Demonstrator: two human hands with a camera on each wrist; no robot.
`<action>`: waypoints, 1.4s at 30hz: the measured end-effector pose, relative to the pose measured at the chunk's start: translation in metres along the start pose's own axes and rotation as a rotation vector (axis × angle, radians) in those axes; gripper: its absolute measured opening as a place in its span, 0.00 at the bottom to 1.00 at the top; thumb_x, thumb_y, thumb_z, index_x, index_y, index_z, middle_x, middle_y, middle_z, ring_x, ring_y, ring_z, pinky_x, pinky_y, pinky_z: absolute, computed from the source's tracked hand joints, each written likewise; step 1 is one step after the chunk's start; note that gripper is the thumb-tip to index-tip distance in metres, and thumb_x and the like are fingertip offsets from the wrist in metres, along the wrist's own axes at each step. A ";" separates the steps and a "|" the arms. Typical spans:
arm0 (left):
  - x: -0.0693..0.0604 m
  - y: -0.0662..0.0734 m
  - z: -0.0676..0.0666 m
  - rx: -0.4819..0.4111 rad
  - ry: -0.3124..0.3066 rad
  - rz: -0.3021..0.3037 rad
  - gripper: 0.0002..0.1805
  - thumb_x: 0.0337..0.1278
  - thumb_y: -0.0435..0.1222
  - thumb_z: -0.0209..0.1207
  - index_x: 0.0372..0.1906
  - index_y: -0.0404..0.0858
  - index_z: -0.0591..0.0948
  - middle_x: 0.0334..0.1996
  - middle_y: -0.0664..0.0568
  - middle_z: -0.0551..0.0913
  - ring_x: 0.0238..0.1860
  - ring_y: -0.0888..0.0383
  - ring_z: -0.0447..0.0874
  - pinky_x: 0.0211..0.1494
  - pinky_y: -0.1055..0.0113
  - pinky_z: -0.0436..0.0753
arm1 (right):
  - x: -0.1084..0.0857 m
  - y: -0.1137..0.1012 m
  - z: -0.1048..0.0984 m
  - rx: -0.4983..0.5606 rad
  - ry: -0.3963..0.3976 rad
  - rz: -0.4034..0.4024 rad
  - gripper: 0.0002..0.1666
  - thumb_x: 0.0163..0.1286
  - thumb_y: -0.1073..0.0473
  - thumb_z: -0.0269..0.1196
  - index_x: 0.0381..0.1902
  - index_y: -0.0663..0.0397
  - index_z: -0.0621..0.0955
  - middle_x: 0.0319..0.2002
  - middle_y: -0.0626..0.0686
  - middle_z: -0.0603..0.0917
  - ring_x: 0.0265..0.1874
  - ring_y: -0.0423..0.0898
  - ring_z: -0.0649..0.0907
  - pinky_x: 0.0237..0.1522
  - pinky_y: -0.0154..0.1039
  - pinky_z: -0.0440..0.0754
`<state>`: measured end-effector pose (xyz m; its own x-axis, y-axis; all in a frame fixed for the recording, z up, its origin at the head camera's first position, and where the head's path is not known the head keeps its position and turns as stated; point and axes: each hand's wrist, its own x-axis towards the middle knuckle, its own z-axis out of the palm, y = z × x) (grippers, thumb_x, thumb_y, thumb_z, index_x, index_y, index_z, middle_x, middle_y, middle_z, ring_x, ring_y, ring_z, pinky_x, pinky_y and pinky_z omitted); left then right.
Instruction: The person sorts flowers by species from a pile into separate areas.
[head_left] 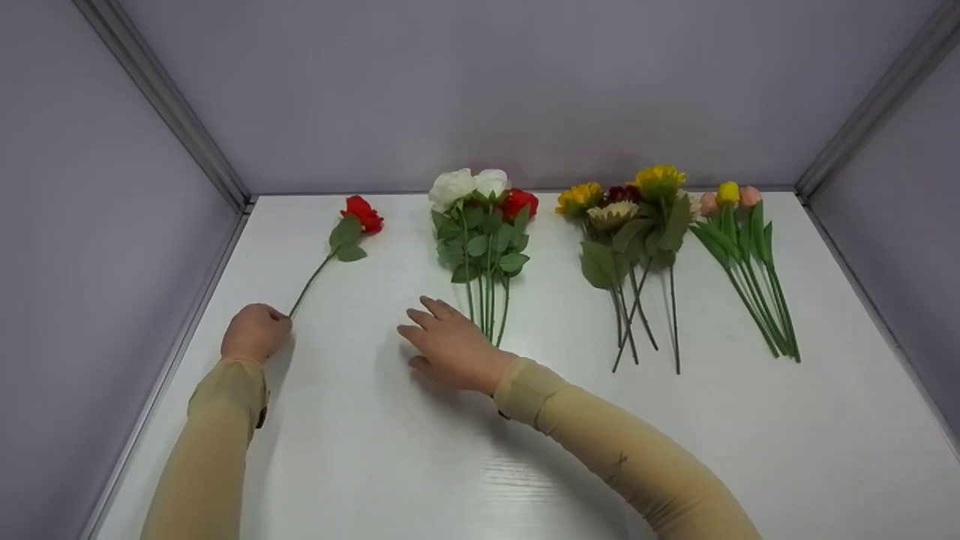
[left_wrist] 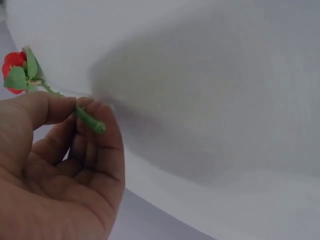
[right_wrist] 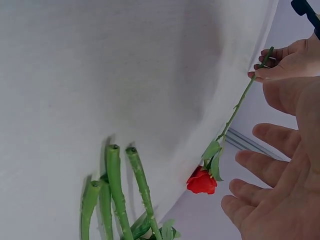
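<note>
Between thumb and fingers, my left hand (head_left: 256,332) pinches a red rose (head_left: 361,215) near the bottom of its stem. The cut stem end (left_wrist: 95,122) sticks out past the fingertips in the left wrist view. Leaves and bloom point away toward the back of the table. My right hand (head_left: 457,345) holds nothing; its fingers are spread over the table, just left of the lower stems of a bunch of white and red roses (head_left: 480,232). In the right wrist view the bunch's stem ends (right_wrist: 114,170) show beside that hand, with the red rose beyond.
Right of the roses lie sunflowers and other blooms (head_left: 637,217) with crossing stems. Farther right is a bunch of pink and yellow tulips (head_left: 742,255). All rest on a white table (head_left: 360,465), enclosed by grey panels (head_left: 525,90) at the back and sides.
</note>
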<state>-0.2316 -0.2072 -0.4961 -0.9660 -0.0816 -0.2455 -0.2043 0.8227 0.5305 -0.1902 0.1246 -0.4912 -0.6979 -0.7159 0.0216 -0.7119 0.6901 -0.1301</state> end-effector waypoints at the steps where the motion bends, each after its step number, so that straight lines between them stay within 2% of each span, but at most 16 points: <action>1: 0.000 0.002 -0.001 -0.038 -0.027 -0.014 0.18 0.65 0.33 0.52 0.44 0.22 0.84 0.26 0.43 0.85 0.29 0.50 0.81 0.36 0.57 0.80 | -0.001 0.001 0.000 0.004 0.001 0.003 0.31 0.77 0.47 0.62 0.73 0.51 0.74 0.73 0.59 0.71 0.76 0.59 0.62 0.77 0.49 0.56; 4: -0.001 0.008 -0.002 -0.170 -0.135 -0.078 0.17 0.65 0.33 0.55 0.47 0.22 0.84 0.22 0.48 0.84 0.25 0.56 0.79 0.33 0.62 0.79 | -0.002 0.006 0.001 0.022 0.000 0.018 0.31 0.77 0.47 0.62 0.72 0.51 0.74 0.73 0.59 0.71 0.77 0.59 0.61 0.78 0.49 0.55; 7: -0.003 0.015 0.000 -0.317 -0.249 -0.160 0.17 0.64 0.34 0.60 0.50 0.24 0.84 0.26 0.51 0.86 0.28 0.58 0.82 0.36 0.64 0.82 | -0.005 0.011 0.001 0.048 -0.009 0.037 0.30 0.78 0.48 0.61 0.72 0.51 0.74 0.73 0.58 0.70 0.77 0.58 0.61 0.78 0.48 0.53; 9: -0.004 0.019 0.003 -0.414 -0.303 -0.217 0.18 0.65 0.36 0.62 0.52 0.26 0.84 0.29 0.51 0.87 0.31 0.59 0.83 0.39 0.65 0.84 | -0.006 0.015 0.001 0.065 -0.003 0.044 0.29 0.78 0.49 0.61 0.72 0.51 0.74 0.73 0.58 0.71 0.77 0.58 0.61 0.78 0.47 0.53; 11: -0.007 0.023 0.008 -0.509 -0.334 -0.246 0.19 0.67 0.37 0.64 0.53 0.26 0.83 0.33 0.50 0.87 0.33 0.59 0.84 0.42 0.65 0.85 | -0.009 0.020 0.000 0.084 0.011 0.050 0.28 0.78 0.49 0.60 0.71 0.52 0.75 0.72 0.58 0.71 0.76 0.58 0.62 0.78 0.47 0.53; 14: -0.010 0.030 0.018 -0.599 -0.337 -0.233 0.21 0.70 0.39 0.64 0.58 0.26 0.80 0.37 0.49 0.87 0.34 0.60 0.84 0.43 0.66 0.86 | -0.012 0.029 -0.002 0.127 0.048 0.064 0.27 0.79 0.50 0.60 0.70 0.53 0.76 0.71 0.59 0.73 0.76 0.59 0.64 0.78 0.47 0.54; 19: -0.021 0.052 0.039 -0.642 -0.283 -0.140 0.25 0.70 0.41 0.64 0.63 0.29 0.77 0.50 0.45 0.83 0.44 0.58 0.83 0.50 0.66 0.85 | -0.020 0.043 -0.009 0.237 0.110 0.130 0.25 0.80 0.51 0.59 0.69 0.54 0.77 0.70 0.57 0.75 0.74 0.56 0.66 0.76 0.48 0.60; 23: -0.033 0.079 0.057 -0.661 -0.238 -0.041 0.23 0.69 0.41 0.65 0.60 0.30 0.78 0.53 0.39 0.82 0.50 0.51 0.83 0.55 0.61 0.84 | -0.028 0.053 -0.018 0.408 0.204 0.222 0.21 0.81 0.53 0.58 0.67 0.52 0.79 0.66 0.52 0.79 0.69 0.50 0.73 0.70 0.46 0.69; 26: -0.044 0.105 0.071 -0.667 -0.209 0.041 0.20 0.68 0.41 0.66 0.56 0.32 0.79 0.51 0.38 0.83 0.51 0.46 0.84 0.55 0.57 0.85 | -0.035 0.063 -0.024 0.593 0.287 0.314 0.19 0.81 0.53 0.57 0.64 0.49 0.81 0.61 0.48 0.82 0.61 0.45 0.79 0.63 0.44 0.76; 29: -0.055 0.133 0.085 -0.652 -0.181 0.133 0.16 0.67 0.40 0.67 0.52 0.34 0.81 0.46 0.41 0.84 0.48 0.44 0.85 0.53 0.52 0.85 | -0.046 0.074 -0.030 0.806 0.357 0.406 0.19 0.81 0.51 0.58 0.63 0.47 0.82 0.57 0.47 0.83 0.56 0.43 0.81 0.59 0.44 0.79; 32: -0.064 0.159 0.101 -0.622 -0.170 0.217 0.14 0.66 0.40 0.68 0.49 0.37 0.82 0.41 0.45 0.84 0.43 0.47 0.86 0.50 0.50 0.86 | -0.057 0.087 -0.036 1.020 0.414 0.465 0.20 0.80 0.48 0.58 0.63 0.47 0.82 0.56 0.51 0.84 0.54 0.47 0.83 0.58 0.46 0.80; 35: -0.072 0.182 0.118 -0.571 -0.173 0.296 0.12 0.66 0.40 0.68 0.47 0.39 0.83 0.40 0.49 0.84 0.40 0.53 0.84 0.46 0.54 0.85 | -0.071 0.100 -0.043 1.195 0.466 0.500 0.23 0.79 0.46 0.59 0.64 0.49 0.80 0.57 0.56 0.83 0.55 0.53 0.83 0.59 0.47 0.81; 38: -0.077 0.201 0.136 -0.512 -0.185 0.359 0.10 0.66 0.41 0.67 0.46 0.41 0.83 0.39 0.53 0.84 0.40 0.57 0.82 0.44 0.59 0.84 | -0.087 0.110 -0.048 1.323 0.517 0.530 0.26 0.78 0.44 0.61 0.65 0.52 0.79 0.58 0.59 0.83 0.55 0.55 0.83 0.59 0.45 0.81; 42: -0.082 0.219 0.156 -0.456 -0.207 0.421 0.07 0.67 0.40 0.66 0.44 0.43 0.84 0.36 0.57 0.83 0.38 0.59 0.82 0.43 0.61 0.83 | -0.108 0.119 -0.050 1.399 0.560 0.574 0.28 0.75 0.46 0.65 0.64 0.57 0.78 0.57 0.63 0.81 0.53 0.55 0.83 0.57 0.44 0.82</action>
<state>-0.1720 0.0674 -0.4861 -0.9369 0.3428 -0.0683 0.0941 0.4355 0.8953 -0.2035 0.2888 -0.4597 -0.9967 -0.0667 -0.0463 0.0476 -0.0179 -0.9987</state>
